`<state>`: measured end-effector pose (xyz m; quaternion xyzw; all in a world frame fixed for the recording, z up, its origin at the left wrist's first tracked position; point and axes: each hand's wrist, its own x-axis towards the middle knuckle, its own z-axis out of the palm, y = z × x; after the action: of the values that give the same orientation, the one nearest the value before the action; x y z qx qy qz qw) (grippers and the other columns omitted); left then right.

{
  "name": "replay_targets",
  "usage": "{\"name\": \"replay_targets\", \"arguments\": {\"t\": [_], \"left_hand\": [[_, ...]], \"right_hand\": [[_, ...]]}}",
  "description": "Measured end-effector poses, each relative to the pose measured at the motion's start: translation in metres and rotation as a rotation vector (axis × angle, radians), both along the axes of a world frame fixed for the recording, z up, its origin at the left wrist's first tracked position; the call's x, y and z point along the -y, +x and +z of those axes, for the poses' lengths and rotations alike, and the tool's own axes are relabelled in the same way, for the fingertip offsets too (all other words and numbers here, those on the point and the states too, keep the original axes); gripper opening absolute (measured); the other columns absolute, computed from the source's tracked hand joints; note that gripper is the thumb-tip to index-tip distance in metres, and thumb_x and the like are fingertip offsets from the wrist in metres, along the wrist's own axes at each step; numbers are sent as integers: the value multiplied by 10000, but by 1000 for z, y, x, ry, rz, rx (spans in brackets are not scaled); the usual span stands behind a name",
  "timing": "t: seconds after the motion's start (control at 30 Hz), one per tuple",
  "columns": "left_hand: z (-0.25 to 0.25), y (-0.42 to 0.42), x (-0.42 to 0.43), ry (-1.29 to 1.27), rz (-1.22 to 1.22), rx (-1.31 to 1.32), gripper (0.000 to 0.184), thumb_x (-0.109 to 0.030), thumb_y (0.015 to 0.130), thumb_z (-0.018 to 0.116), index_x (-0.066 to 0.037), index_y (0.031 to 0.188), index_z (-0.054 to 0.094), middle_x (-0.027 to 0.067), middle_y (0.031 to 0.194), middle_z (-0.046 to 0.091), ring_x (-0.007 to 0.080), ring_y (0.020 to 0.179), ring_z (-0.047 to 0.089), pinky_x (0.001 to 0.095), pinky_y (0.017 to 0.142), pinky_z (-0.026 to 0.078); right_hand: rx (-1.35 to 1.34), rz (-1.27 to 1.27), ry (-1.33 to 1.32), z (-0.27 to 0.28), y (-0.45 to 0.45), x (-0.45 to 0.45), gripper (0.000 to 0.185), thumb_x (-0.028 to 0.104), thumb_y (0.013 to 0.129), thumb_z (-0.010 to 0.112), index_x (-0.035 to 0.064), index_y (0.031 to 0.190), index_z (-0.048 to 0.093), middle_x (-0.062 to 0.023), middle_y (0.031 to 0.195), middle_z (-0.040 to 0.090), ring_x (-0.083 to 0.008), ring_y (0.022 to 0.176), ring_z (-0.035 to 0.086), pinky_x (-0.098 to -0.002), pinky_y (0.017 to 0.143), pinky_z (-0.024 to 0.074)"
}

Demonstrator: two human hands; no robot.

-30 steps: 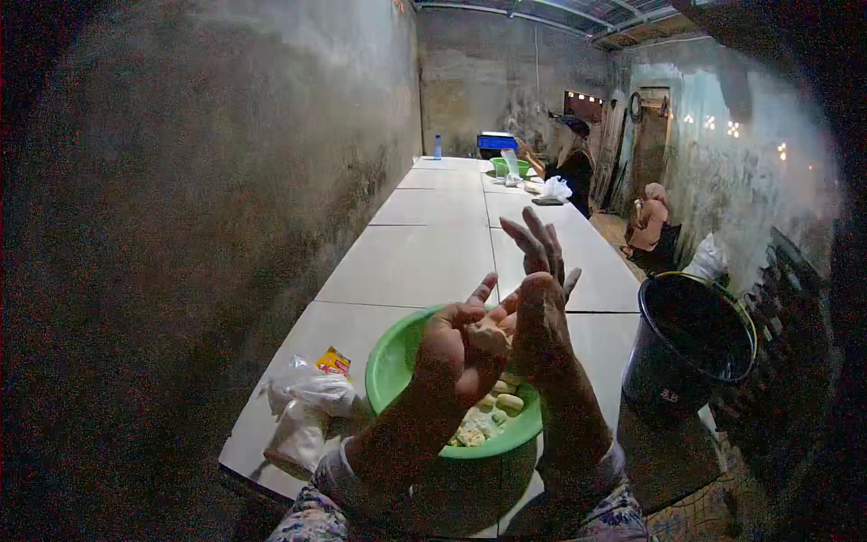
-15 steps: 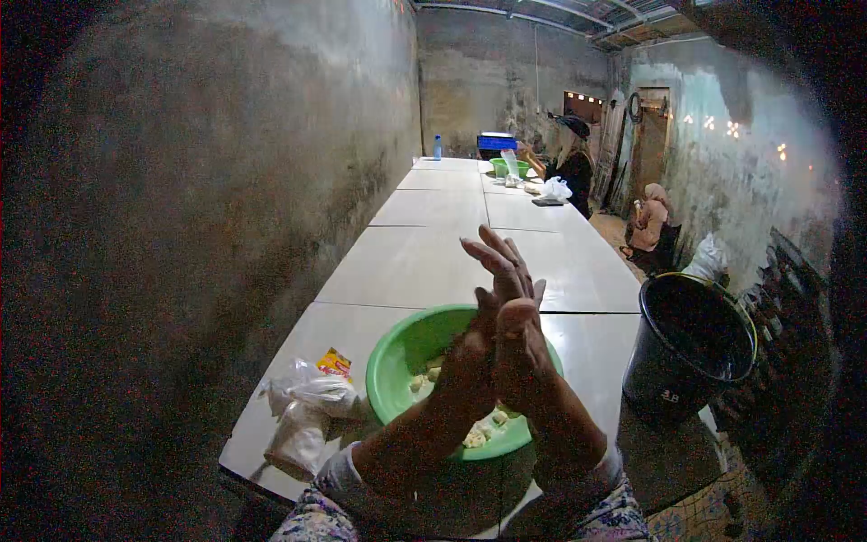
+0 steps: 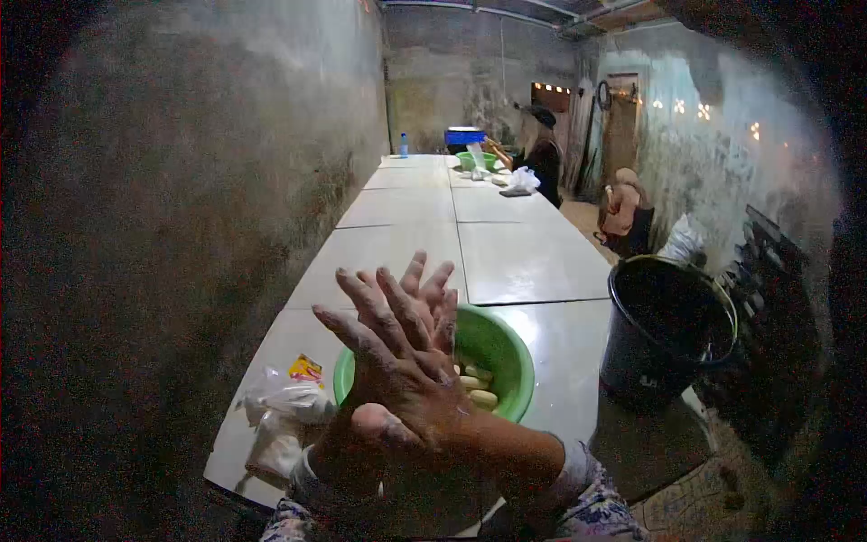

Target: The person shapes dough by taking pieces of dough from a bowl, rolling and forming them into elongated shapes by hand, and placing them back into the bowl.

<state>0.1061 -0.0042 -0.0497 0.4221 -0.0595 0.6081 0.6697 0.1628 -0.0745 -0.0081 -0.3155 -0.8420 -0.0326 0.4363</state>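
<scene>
My right hand (image 3: pixel 411 379) lies across my left hand (image 3: pixel 424 285), palm against palm, over a green bowl (image 3: pixel 517 361). Its floury fingers are stretched out and spread. Behind it, only the floury, extended fingers of my left hand show clearly. Anything between the palms is hidden. Several pale, oblong dough pieces (image 3: pixel 483 398) lie in the bowl, to the right of my hands. White powder coats my fingers.
Plastic bags of white powder (image 3: pixel 275 443) and a yellow-red packet (image 3: pixel 306 370) lie left of the bowl on the long white table (image 3: pixel 533 257). A black bucket (image 3: pixel 623 352) stands right. Farther off are a person (image 3: pixel 542 163), another person (image 3: pixel 623 212) and a blue crate (image 3: pixel 465 137).
The dough piece seen in my left palm a second ago is now out of sight. My hands came together, and my right hand turned across the left. The view shifted slightly right.
</scene>
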Motion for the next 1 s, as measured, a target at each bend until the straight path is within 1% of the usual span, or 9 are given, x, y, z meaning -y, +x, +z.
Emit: {"name": "replay_targets", "arguments": {"t": [0.07,0.17,0.3,0.4,0.5,0.6,0.77,0.87,1.0], "left_hand": [[12,17,21,-78,264,271,886,-778,818,286,-244,1502,108,123,1562,47,360,1428,61,554,1131,87],[17,-4,19,48,-290,-60,868,-745,856,238,-169,1499,147,116,1550,132,281,1429,115,479,1155,93],[29,-1,45,67,-38,-260,1013,-826,777,121,-119,1503,96,104,1544,176,221,1402,194,348,1128,146],[2,-12,0,69,-621,482,977,-818,802,150,-139,1503,100,78,1560,113,152,1413,146,327,1102,161],[-9,-8,-18,354,-696,618,992,-827,787,230,-151,1506,124,79,1569,85,224,1443,52,428,1132,3],[28,-2,31,135,-1,-249,1076,-871,727,150,-126,1502,118,84,1563,96,250,1431,103,438,1156,58],[11,5,3,-135,-108,-38,1036,-844,754,185,-123,1496,154,100,1546,169,272,1418,171,412,1156,105],[-22,-1,-33,252,-911,726,1047,-841,761,116,-99,1499,104,119,1552,138,253,1422,149,395,1145,107],[9,7,1,-131,-179,-198,1075,-859,721,81,-120,1503,95,89,1557,129,266,1402,201,381,1129,190]], "right_hand": [[-91,-55,-5,-1,4,-6,746,676,873,316,153,1398,400,-183,1483,275,-391,1401,184,-584,1096,77],[-281,-265,-137,-21,20,-35,857,740,856,203,100,1398,380,-188,1490,259,-357,1410,179,-533,1113,94],[-615,-6,-116,-8,30,-47,746,616,925,247,52,1404,340,-193,1481,266,-354,1405,181,-478,1128,109],[-312,6,-17,-20,1,-26,711,553,959,210,10,1406,312,-194,1462,294,-382,1397,181,-503,1117,134],[-339,60,-27,-16,-2,-16,749,583,936,201,16,1418,285,-195,1468,275,-368,1399,169,-490,1120,134],[-615,83,-189,-12,14,-42,911,735,843,149,61,1454,217,-182,1492,217,-321,1410,128,-452,1137,97],[-594,212,-299,-25,18,-60,996,797,794,122,55,1453,199,-181,1515,161,-303,1417,88,-441,1143,75],[-361,102,-85,-3,-15,-16,991,785,807,103,38,1448,222,-194,1497,220,-307,1411,117,-445,1132,84],[-589,160,-41,-34,32,-87,785,611,903,223,47,1448,186,-237,1435,286,-367,1294,305,-484,1090,176]]}}
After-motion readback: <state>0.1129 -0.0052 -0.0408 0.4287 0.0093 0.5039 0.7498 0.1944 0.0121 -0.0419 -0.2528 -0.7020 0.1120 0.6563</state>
